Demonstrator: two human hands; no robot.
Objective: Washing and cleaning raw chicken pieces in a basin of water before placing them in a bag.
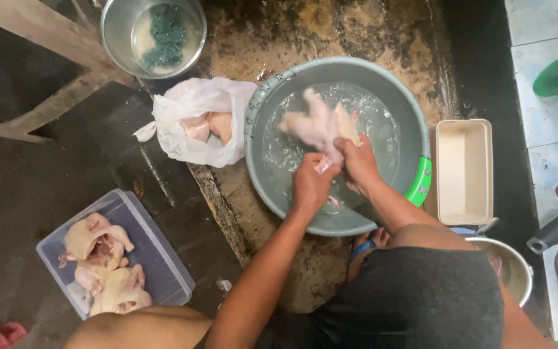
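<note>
Both hands grip one raw chicken [318,126] over a grey plastic basin [272,90] of water. Left hand [311,184] closed low on the bird; right hand [360,165] closed on its side (both equally near). The bird's long axis runs away from the person, pale, slick, blurred. More birds lie in a clear tray [163,265] at left.
</note>
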